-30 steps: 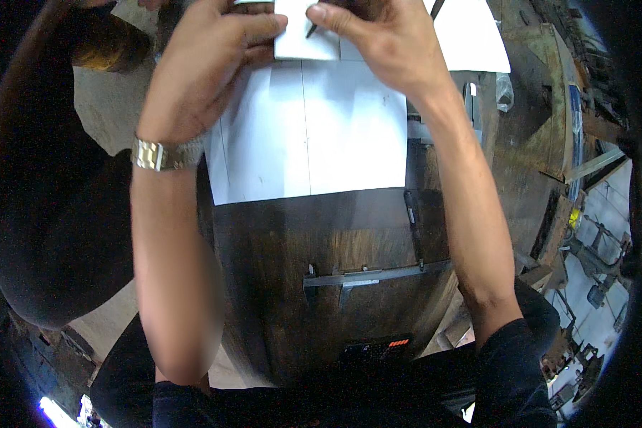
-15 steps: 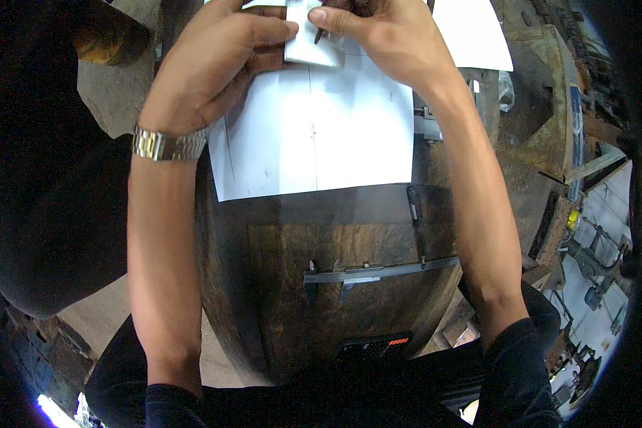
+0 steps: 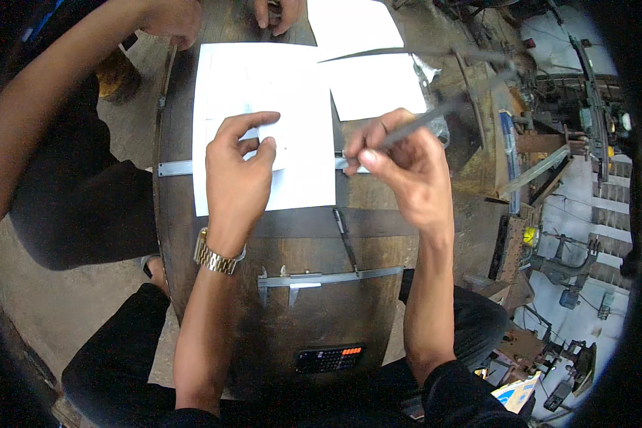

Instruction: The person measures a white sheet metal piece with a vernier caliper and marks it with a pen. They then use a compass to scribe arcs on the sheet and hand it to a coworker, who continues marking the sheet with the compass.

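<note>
At a dark worn table (image 3: 299, 250), we see the left hand (image 3: 237, 162) over a large white sheet (image 3: 299, 78), thumb and forefinger parted; a small white piece (image 3: 278, 153) lies just beside their tips at 3 o'clock, though we cannot tell whether the hand grips it. Across from it, the right hand (image 3: 410, 167) is closed around a slim dark stick (image 3: 426, 123), blurred, running out from the fingers toward 2 o'clock. From the left hand, we find a black pen (image 3: 344, 232) at 4 o'clock, a caliper (image 3: 328, 278) at 5 and a co-worker's hand (image 3: 282, 16) near 12
</note>
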Tool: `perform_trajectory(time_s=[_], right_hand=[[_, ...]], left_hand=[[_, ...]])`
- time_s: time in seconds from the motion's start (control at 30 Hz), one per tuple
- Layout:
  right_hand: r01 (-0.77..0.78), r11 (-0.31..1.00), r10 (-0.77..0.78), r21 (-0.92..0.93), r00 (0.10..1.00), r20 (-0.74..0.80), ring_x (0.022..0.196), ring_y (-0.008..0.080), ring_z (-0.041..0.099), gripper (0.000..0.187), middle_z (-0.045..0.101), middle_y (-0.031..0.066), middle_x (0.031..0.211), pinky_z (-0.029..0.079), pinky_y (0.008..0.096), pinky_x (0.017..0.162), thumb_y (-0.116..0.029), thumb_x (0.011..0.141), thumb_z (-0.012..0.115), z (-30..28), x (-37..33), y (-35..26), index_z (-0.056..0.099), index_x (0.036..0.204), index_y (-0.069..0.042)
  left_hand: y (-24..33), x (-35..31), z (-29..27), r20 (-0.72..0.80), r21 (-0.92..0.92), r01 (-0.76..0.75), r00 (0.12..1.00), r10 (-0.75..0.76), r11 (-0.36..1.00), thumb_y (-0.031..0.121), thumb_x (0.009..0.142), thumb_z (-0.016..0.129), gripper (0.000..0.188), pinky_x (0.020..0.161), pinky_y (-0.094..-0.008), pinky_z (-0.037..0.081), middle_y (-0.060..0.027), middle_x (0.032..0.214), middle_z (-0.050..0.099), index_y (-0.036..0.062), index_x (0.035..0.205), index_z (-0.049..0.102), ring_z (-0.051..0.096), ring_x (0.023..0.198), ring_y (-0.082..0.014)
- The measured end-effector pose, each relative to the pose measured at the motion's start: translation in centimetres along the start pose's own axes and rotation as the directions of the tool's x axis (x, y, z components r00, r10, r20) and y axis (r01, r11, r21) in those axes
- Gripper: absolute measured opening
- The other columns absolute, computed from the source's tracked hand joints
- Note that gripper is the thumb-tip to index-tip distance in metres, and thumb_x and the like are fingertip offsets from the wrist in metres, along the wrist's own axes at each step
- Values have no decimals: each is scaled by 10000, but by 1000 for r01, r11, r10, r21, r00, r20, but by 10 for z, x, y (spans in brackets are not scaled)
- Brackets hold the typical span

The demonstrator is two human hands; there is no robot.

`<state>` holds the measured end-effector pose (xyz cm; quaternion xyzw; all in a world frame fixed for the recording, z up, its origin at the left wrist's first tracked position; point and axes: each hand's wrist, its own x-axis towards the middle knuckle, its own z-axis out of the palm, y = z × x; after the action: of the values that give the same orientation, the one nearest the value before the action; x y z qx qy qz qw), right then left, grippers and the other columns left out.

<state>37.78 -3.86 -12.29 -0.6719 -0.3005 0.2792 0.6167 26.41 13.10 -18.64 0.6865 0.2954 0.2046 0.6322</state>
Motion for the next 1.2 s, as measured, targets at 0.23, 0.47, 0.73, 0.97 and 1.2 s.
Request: perform_trajectory(time_s=[0.23, 0.47, 0.73, 0.97, 1.2], right_hand=[[22, 969, -44, 246, 995, 85, 832, 225, 662, 173, 656, 171, 927, 576, 363, 737, 20, 898, 675, -14, -62, -31, 512, 922, -34], [13, 968, -38, 251, 995, 95, 820, 260, 674, 223, 659, 180, 849, 595, 376, 672, 0, 871, 728, -13, -85, -50, 511, 878, -53], [-82, 995, 79, 48, 994, 75, 841, 224, 668, 175, 663, 147, 893, 579, 357, 696, -24, 892, 715, -13, -87, -59, 566, 983, -19], [-367, 897, 288, -248, 908, -303, 853, 184, 659, 293, 678, 121, 1003, 543, 333, 749, -116, 953, 669, -33, -81, -38, 606, 1190, 44], [-544, 535, 247, -646, 832, -496, 751, 161, 641, 499, 695, 124, 956, 524, 321, 687, -379, 961, 678, -42, -95, -4, 624, 1170, 71]], left_hand=[[30, -18, -9, 86, -253, -37, 994, 61, 967, 134, 1008, 576, 226, 740, -246, 478, -47, 1079, 677, 8, 1104, 738, 582, 830, -89], [66, -27, -22, 187, -348, -53, 974, 125, 936, 312, 1063, 515, 385, 680, -243, 428, -41, 973, 687, 17, 1040, 762, 535, 780, -85], [79, -37, -25, 285, -196, -99, 946, 153, 976, 121, 936, 711, 133, 780, -268, 492, -58, 924, 715, -5, 955, 752, 632, 884, -120], [48, -56, 28, 313, -272, 253, 936, -163, 929, 48, 904, 723, 71, 790, -288, 508, -90, 878, 744, -21, 922, 727, 668, 834, -147], [2, -73, 61, 281, -288, 399, 904, -322, 870, 60, 899, 726, 92, 691, -296, 470, -107, 837, 737, -29, 905, 749, 615, 742, -134]])
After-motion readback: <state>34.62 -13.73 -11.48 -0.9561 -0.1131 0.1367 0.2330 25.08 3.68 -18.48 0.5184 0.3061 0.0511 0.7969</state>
